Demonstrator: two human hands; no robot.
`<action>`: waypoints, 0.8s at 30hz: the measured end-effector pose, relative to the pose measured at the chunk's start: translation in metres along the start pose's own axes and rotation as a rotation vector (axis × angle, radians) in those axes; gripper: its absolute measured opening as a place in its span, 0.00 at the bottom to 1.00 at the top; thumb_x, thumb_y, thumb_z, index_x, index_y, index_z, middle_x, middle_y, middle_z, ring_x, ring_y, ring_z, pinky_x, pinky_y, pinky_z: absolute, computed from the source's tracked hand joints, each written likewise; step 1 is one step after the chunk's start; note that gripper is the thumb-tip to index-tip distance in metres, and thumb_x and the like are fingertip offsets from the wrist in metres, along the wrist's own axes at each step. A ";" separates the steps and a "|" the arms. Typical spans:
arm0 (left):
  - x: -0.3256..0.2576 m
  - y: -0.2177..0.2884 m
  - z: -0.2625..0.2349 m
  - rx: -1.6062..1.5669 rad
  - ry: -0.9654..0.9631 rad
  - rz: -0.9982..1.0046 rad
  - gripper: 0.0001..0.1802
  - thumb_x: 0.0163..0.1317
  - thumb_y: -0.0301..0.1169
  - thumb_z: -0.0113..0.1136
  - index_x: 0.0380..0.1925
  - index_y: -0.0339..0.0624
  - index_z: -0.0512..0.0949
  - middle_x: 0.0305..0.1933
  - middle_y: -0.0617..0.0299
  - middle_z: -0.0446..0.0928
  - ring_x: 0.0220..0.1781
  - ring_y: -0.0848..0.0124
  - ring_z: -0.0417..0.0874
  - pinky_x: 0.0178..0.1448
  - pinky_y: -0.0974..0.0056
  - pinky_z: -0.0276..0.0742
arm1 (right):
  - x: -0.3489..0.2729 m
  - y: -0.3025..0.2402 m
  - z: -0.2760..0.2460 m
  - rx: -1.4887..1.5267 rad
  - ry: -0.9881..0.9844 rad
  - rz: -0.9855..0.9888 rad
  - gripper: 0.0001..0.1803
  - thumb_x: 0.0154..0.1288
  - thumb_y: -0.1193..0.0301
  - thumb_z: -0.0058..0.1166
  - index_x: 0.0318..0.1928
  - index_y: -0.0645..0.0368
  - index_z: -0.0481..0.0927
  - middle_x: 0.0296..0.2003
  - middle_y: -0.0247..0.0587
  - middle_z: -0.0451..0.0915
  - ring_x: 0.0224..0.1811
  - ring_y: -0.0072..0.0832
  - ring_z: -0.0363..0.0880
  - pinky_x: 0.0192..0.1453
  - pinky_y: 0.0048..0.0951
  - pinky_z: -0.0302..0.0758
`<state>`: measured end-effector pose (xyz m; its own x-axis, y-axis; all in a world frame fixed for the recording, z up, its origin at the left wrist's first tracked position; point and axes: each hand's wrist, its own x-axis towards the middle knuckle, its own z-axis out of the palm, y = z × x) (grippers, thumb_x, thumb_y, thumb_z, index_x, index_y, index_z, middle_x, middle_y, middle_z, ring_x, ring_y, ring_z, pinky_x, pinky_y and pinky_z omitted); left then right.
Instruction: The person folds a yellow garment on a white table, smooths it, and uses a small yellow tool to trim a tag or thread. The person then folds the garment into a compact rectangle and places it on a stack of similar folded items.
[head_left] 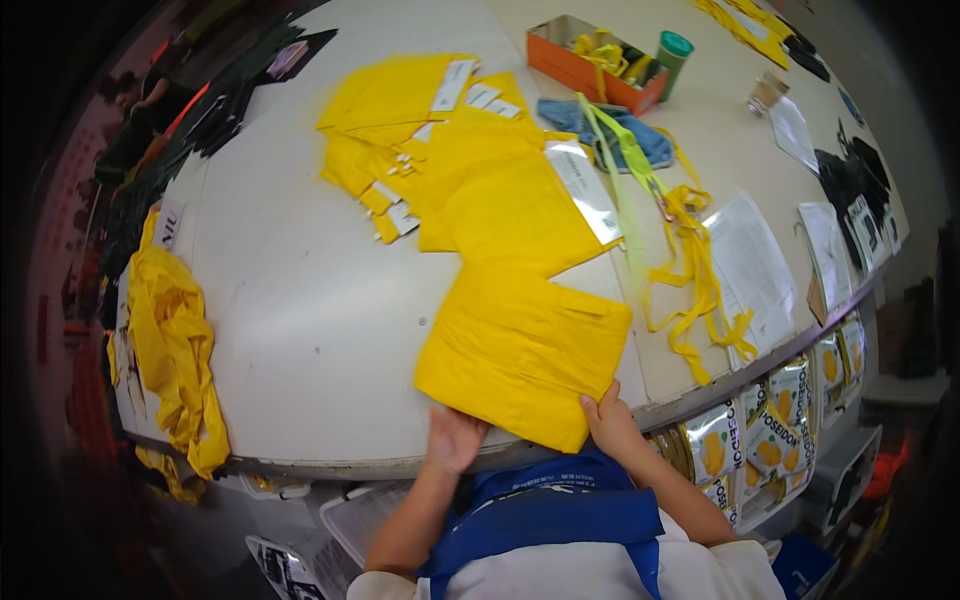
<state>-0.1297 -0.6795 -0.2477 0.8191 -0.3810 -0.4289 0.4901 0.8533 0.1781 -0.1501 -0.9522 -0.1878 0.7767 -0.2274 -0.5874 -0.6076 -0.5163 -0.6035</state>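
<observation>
A folded yellow garment (520,350) lies flat at the table's front edge, its near corner reaching over the rim. On its right corner my right hand (612,420) is closed, thumb on top and the other fingers beneath. My left hand (457,440) is at the lower left edge, fingers stretched and partly hidden under the cloth, thumb apart. Just beyond lies a stack of folded yellow garments (490,190) with white tags, and a white label card (583,190) rests on it.
Yellow straps (690,270) and paper sheets (755,265) lie to the right. An orange box (590,75), a green canister (674,60) and denim cloth (610,130) stand or lie farther back. Crumpled yellow fabric (170,330) hangs over the left edge. Packaged goods (770,430) sit below the right rim.
</observation>
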 end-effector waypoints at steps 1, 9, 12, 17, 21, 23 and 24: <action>-0.004 -0.011 -0.007 0.052 0.056 0.079 0.32 0.67 0.41 0.53 0.68 0.49 0.56 0.69 0.58 0.61 0.69 0.59 0.63 0.69 0.50 0.60 | -0.001 -0.014 -0.014 -0.212 -0.140 -0.054 0.28 0.67 0.56 0.49 0.57 0.64 0.62 0.36 0.62 0.80 0.43 0.60 0.77 0.48 0.49 0.73; 0.004 -0.018 0.044 0.444 0.411 0.103 0.33 0.65 0.26 0.55 0.66 0.54 0.51 0.65 0.59 0.62 0.66 0.59 0.66 0.66 0.50 0.66 | 0.126 -0.105 -0.077 -0.387 -0.215 -0.474 0.48 0.50 0.49 0.66 0.64 0.65 0.63 0.58 0.54 0.71 0.59 0.41 0.71 0.63 0.33 0.66; 0.001 -0.037 0.027 0.143 0.295 0.162 0.32 0.64 0.29 0.59 0.64 0.46 0.56 0.65 0.58 0.64 0.67 0.62 0.63 0.69 0.55 0.62 | 0.152 -0.118 -0.069 -0.242 -0.689 -0.048 0.49 0.47 0.53 0.70 0.65 0.65 0.62 0.60 0.52 0.70 0.61 0.39 0.70 0.65 0.32 0.65; -0.015 -0.050 0.032 0.336 0.168 -0.065 0.30 0.65 0.31 0.58 0.64 0.42 0.59 0.64 0.58 0.66 0.66 0.64 0.66 0.68 0.60 0.63 | 0.156 -0.111 -0.059 -0.001 -0.990 0.168 0.50 0.48 0.58 0.70 0.68 0.62 0.58 0.62 0.45 0.68 0.63 0.34 0.68 0.66 0.31 0.65; -0.012 -0.055 0.030 0.353 0.297 -0.007 0.28 0.64 0.29 0.59 0.62 0.40 0.62 0.60 0.57 0.71 0.59 0.65 0.73 0.61 0.62 0.71 | 0.147 -0.115 -0.054 0.125 -1.093 0.103 0.50 0.48 0.61 0.70 0.68 0.60 0.58 0.62 0.43 0.69 0.62 0.33 0.69 0.66 0.30 0.64; -0.011 -0.058 0.026 0.424 0.394 0.028 0.27 0.63 0.28 0.60 0.60 0.37 0.64 0.58 0.57 0.73 0.56 0.65 0.76 0.58 0.63 0.73 | 0.137 -0.118 -0.046 0.017 -1.056 -0.034 0.48 0.49 0.62 0.70 0.68 0.59 0.59 0.61 0.43 0.71 0.61 0.32 0.69 0.66 0.30 0.64; -0.011 -0.057 0.027 0.459 0.440 0.040 0.27 0.62 0.28 0.61 0.59 0.36 0.65 0.56 0.57 0.74 0.55 0.65 0.77 0.57 0.64 0.74 | 0.132 -0.119 -0.043 -0.037 -1.034 -0.100 0.47 0.50 0.62 0.69 0.68 0.59 0.59 0.60 0.43 0.71 0.61 0.31 0.69 0.66 0.30 0.64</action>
<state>-0.1589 -0.7338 -0.2297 0.6878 -0.0866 -0.7207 0.6199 0.5867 0.5211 0.0318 -0.9560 -0.1707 0.2912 0.6283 -0.7214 -0.5290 -0.5226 -0.6686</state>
